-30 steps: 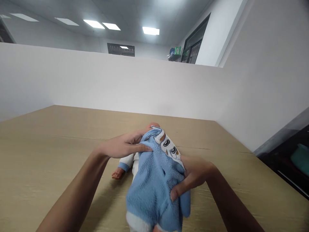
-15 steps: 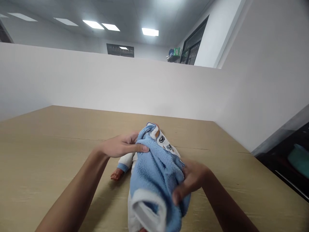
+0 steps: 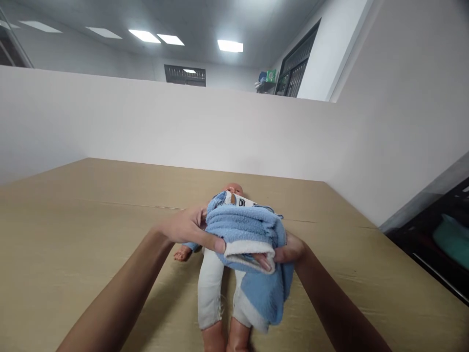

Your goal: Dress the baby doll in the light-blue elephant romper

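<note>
We have the doll (image 3: 210, 288) on its back on the desk (image 3: 91, 234), head towards 12 o'clock and legs towards 6, a blue garment (image 3: 242, 220) bunched above its middle. Our left hand (image 3: 188, 230), at the garment's 8 o'clock, is partly curled round it, thumb beside the white cuff (image 3: 245, 248). Our right hand (image 3: 291, 248), at 4 o'clock, pinches the cuff's end; the fingertips (image 3: 266, 264) inside its mouth are most likely that hand's. We judge that this two-sided grip keeps the cloth in short folds and the cuff spread towards us, while the doll's lengthwise lie leaves room for our forearms on either side. A white-edged flap (image 3: 267, 293) hangs loose at 5 o'clock.

Our left fingertips are behind the cloth. The doll's trunk and its arm towards 3 o'clock are covered, and its feet are cut off. We cannot tell whether the garment rests on the doll or is held above it.
</note>
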### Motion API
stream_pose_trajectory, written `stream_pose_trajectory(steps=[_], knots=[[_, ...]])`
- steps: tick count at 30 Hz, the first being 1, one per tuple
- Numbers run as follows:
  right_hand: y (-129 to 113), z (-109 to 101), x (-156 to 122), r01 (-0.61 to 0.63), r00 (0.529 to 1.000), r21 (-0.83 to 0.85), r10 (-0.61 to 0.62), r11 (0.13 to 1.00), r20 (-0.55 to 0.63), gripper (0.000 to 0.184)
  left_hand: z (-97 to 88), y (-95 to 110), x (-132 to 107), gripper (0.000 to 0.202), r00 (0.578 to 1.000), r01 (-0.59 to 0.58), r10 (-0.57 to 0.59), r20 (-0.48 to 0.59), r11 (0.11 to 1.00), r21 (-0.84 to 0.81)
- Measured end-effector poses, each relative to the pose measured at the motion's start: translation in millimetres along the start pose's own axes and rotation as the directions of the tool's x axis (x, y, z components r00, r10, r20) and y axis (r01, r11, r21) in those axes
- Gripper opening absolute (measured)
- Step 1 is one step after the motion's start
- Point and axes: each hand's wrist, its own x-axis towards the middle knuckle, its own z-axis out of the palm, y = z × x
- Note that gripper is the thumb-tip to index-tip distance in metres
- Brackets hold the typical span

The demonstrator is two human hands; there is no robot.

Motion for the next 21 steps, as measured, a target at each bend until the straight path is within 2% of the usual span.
stream_pose_trajectory(steps=[2,4,6,9,12,14,17,19,21], knots=[[-5.1,9.3,1.4,0.007,0.998,0.181,-0.017,0.984,0.055,0.046,8.0,-10.1,-9.0,0.029,0.99,-0.027,0.024,-0.142,1.0,-0.016],[-10.0,20.0,-1.7,-0.009,0.999,0.268,0.017,0.963,-0.028,0.041,21.0,-21.5,-19.7,0.033,0.963,-0.051,0.037,-0.267,0.998,-0.045],[-14.5,32.8,-8.9,-0.038,0.987,0.26,0.076,0.965,-0.139,0.053,40.7,-33.0,-31.1,0.037,0.936,-0.056,0.031,-0.35,0.997,-0.061],[-20.5,57.1,-24.0,-0.139,0.943,0.141,0.175,0.98,-0.283,0.067,79.8,-48.9,-47.3,0.049,0.897,-0.015,-0.003,-0.443,0.999,-0.036],[-26.0,85.7,-39.3,-0.295,0.891,-0.048,0.257,0.954,-0.375,0.055,119.2,-64.2,-61.1,0.059,0.83,0.05,-0.05,-0.555,0.999,-0.016],[-28.5,104.1,-47.8,-0.378,0.859,-0.187,0.268,0.907,-0.437,0.043,139.6,-75.1,-69.3,0.057,0.766,0.082,-0.077,-0.638,0.996,-0.023],[-26.8,124.8,-56.6,-0.447,0.836,-0.308,0.27,0.84,-0.477,0.034,158.8,-91.3,-80.0,0.056,0.666,0.138,-0.068,-0.743,0.99,0.032],[-20.5,131.9,-59.6,-0.485,0.823,-0.347,0.285,0.802,-0.491,0.031,164.9,-101.3,-85.0,0.052,0.636,0.196,-0.039,-0.77,0.974,0.113],[-11.2,134.6,-60.2,-0.5,0.822,-0.378,0.29,0.779,-0.49,0.026,166.7,-111.1,-87.5,0.043,0.624,0.273,-0.021,-0.781,0.942,0.193]])
